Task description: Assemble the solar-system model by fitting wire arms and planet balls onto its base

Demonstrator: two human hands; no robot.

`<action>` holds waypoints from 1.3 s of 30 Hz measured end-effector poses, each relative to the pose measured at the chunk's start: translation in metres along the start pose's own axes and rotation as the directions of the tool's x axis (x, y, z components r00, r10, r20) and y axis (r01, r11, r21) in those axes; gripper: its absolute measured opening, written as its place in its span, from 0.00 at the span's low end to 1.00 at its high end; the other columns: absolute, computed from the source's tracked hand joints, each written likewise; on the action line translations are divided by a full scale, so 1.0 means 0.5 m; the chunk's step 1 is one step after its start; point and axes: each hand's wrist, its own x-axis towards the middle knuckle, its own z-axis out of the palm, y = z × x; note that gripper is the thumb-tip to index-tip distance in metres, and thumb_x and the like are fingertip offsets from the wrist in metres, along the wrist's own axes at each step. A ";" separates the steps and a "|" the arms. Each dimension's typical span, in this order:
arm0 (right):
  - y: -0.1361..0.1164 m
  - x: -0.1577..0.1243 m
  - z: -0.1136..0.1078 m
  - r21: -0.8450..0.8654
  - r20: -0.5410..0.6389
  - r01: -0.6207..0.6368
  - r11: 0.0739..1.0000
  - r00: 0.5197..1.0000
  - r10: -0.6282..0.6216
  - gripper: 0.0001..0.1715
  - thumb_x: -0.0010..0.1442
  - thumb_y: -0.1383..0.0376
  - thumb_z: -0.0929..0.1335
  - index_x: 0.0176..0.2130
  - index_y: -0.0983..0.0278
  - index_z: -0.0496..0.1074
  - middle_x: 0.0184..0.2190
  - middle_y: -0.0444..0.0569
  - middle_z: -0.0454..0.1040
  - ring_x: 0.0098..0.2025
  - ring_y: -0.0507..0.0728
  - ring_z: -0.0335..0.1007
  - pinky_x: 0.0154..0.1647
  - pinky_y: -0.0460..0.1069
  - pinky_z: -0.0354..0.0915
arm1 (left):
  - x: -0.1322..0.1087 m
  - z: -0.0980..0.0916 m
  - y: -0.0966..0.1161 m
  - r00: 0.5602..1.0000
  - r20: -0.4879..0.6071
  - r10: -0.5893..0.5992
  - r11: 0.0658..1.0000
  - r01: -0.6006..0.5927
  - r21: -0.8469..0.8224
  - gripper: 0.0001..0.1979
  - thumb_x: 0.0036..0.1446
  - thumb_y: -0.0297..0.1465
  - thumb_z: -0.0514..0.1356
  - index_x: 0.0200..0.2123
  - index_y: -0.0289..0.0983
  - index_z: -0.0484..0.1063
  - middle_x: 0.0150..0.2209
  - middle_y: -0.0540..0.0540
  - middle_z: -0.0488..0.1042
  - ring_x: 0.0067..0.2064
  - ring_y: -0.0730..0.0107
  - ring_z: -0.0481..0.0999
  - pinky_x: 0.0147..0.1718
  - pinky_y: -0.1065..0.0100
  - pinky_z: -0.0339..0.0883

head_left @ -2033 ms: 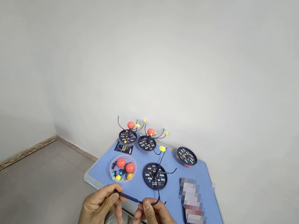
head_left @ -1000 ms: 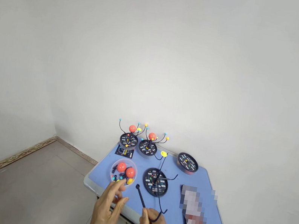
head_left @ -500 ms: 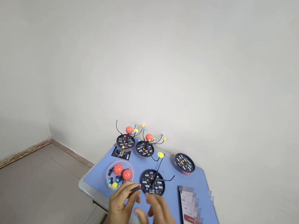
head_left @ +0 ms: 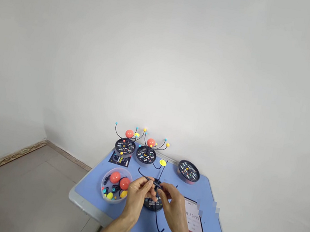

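Both hands meet over a round black base (head_left: 153, 204) printed with small pictures. Between the fingertips of my left hand (head_left: 139, 193) and my right hand (head_left: 170, 202) are thin black curved rods (head_left: 143, 174). One rod end curves up to the left. Another curved rod (head_left: 157, 221) hangs down toward the table's front edge, its upper end hidden near the fingers. My left fingers pinch the rods, and my right fingers are closed on them too. Behind the hands a black rod (head_left: 164, 169) rises from the base, mostly hidden below.
Two assembled models (head_left: 125, 146) (head_left: 146, 155) with red balls stand at the back left, one over a dark card (head_left: 115, 159). A clear bowl (head_left: 103, 180) holds red balls and small parts. Another round base (head_left: 189, 171) lies back right; a phone (head_left: 194, 227) lies at right.
My right hand has closed in on the rods beside my left hand. Both hands are now over the base, and the curved rods show clearly. The view has shifted slightly.
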 end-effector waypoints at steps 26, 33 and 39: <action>0.045 0.047 0.033 -0.262 0.088 -0.078 0.962 0.991 0.104 0.13 0.58 0.68 0.63 0.34 0.63 0.77 0.27 0.48 0.74 0.28 0.57 0.71 0.31 0.49 0.61 | 0.057 0.004 -0.042 0.985 -0.154 -0.075 0.996 0.068 -0.050 0.21 0.35 0.44 0.73 0.21 0.33 0.72 0.20 0.51 0.72 0.19 0.74 0.73 0.18 0.74 0.70; 0.036 0.054 0.034 -0.357 0.135 -0.120 0.926 0.975 0.179 0.12 0.58 0.71 0.64 0.32 0.63 0.77 0.27 0.47 0.74 0.28 0.56 0.70 0.30 0.47 0.57 | 0.058 -0.002 -0.050 0.978 -0.179 -0.111 0.993 0.105 -0.046 0.23 0.32 0.46 0.73 0.21 0.34 0.71 0.19 0.52 0.72 0.18 0.76 0.71 0.17 0.74 0.69; 0.021 0.070 0.029 -0.449 0.180 -0.110 0.887 0.961 0.210 0.12 0.56 0.74 0.65 0.27 0.63 0.75 0.26 0.46 0.75 0.29 0.54 0.68 0.30 0.46 0.54 | 0.064 -0.001 -0.042 0.973 -0.180 -0.147 0.989 0.148 -0.010 0.23 0.32 0.46 0.74 0.20 0.34 0.70 0.18 0.52 0.72 0.17 0.75 0.71 0.15 0.74 0.68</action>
